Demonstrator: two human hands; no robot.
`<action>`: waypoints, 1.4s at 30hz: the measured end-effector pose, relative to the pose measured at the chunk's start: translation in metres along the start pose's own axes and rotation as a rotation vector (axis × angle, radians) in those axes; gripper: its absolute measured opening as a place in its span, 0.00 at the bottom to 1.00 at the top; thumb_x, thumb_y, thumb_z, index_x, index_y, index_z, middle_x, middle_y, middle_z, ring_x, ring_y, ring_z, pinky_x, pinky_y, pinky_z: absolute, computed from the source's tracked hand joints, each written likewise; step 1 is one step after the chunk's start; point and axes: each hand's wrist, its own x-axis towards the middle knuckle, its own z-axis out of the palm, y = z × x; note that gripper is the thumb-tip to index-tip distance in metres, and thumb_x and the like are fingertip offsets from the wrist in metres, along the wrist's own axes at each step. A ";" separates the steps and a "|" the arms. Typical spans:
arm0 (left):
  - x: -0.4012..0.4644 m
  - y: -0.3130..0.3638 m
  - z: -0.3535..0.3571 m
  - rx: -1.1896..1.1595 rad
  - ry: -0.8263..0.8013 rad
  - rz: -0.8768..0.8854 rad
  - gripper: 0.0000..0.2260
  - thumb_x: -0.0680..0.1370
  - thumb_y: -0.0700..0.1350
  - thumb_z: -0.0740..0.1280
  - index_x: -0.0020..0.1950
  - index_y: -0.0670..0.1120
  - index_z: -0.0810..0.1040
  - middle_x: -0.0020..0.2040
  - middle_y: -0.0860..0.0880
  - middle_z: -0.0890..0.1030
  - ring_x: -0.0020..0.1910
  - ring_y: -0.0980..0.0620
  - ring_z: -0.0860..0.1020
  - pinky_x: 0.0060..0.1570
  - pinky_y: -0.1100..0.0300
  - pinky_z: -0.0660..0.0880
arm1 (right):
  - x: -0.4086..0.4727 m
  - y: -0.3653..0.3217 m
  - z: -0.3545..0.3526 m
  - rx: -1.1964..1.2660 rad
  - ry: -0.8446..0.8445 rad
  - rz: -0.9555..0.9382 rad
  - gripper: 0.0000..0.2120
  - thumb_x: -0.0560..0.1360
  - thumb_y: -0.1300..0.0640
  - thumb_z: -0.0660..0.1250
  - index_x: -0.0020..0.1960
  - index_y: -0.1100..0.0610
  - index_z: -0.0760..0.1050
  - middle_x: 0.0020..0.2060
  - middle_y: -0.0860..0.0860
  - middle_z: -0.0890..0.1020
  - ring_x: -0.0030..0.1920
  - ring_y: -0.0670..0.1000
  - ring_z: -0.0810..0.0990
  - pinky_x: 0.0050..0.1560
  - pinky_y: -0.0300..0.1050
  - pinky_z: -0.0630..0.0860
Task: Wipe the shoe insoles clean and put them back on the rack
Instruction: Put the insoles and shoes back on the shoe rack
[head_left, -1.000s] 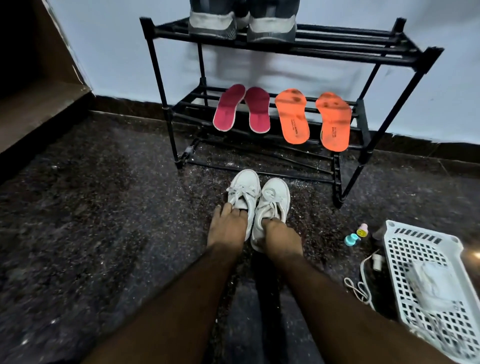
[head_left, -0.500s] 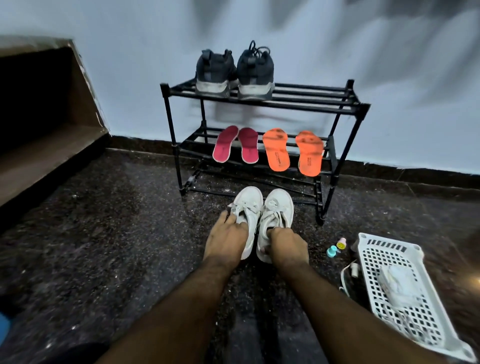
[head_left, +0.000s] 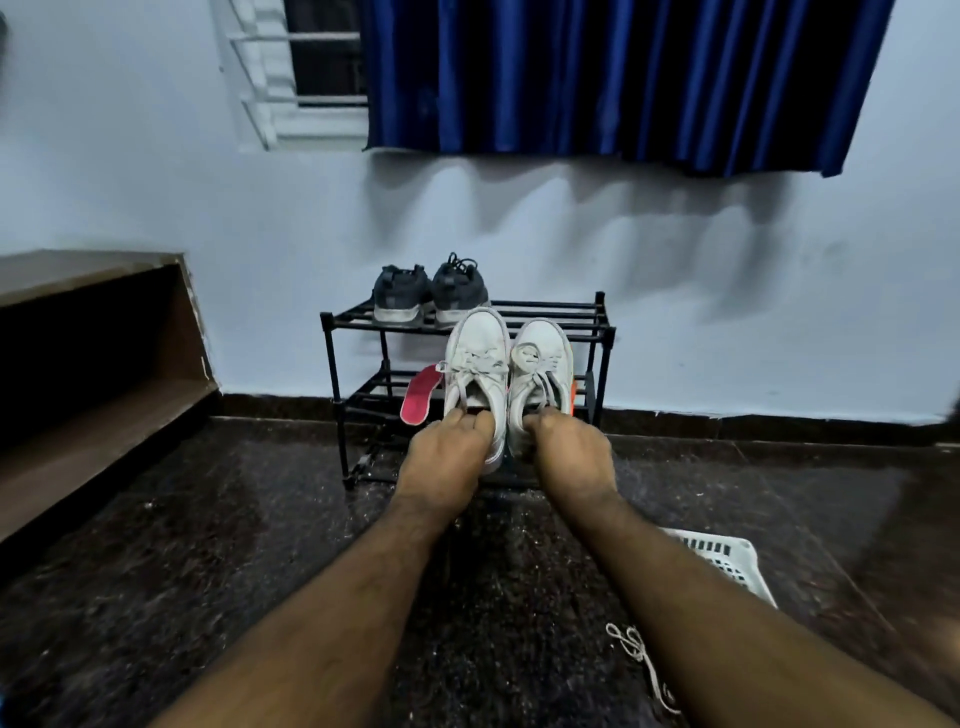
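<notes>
Both hands gripping white sneakers, held up in front of rack (head_left: 597, 332).
L hand (head_left: 441, 457) grips left sneaker (head_left: 478, 358), R hand (head_left: 571, 457) the right one (head_left: 543, 364); pink insole (head_left: 422, 395) on mid shelf.

Your left hand (head_left: 441, 457) grips the left white shoe (head_left: 478, 374) at its heel opening, and your right hand (head_left: 571, 457) grips the right white shoe (head_left: 540, 374), both at frame centre before the black rack (head_left: 332, 364). Dark shoes (head_left: 431, 293) sit on its top shelf. A pink insole (head_left: 421, 400) shows left of them; a white basket (head_left: 727, 561) sits lower right.
</notes>
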 end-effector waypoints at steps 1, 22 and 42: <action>0.006 0.002 -0.008 -0.008 0.016 0.000 0.10 0.77 0.44 0.65 0.58 0.47 0.71 0.54 0.48 0.79 0.56 0.46 0.75 0.48 0.53 0.71 | 0.005 0.002 -0.008 0.002 0.022 -0.007 0.06 0.76 0.56 0.68 0.52 0.48 0.80 0.48 0.50 0.81 0.47 0.56 0.84 0.43 0.49 0.78; 0.219 -0.011 -0.006 -0.145 -0.031 -0.117 0.11 0.77 0.43 0.63 0.59 0.50 0.71 0.55 0.44 0.75 0.50 0.40 0.80 0.49 0.55 0.76 | 0.166 0.099 -0.018 0.018 0.124 0.023 0.13 0.76 0.62 0.65 0.59 0.55 0.70 0.56 0.54 0.74 0.54 0.59 0.77 0.43 0.52 0.74; 0.296 -0.015 0.099 -0.004 0.063 -0.101 0.29 0.75 0.39 0.71 0.74 0.43 0.64 0.67 0.44 0.72 0.67 0.45 0.71 0.56 0.48 0.77 | 0.240 0.135 0.066 -0.091 0.198 0.047 0.36 0.75 0.64 0.64 0.79 0.57 0.54 0.78 0.54 0.58 0.62 0.61 0.72 0.48 0.55 0.78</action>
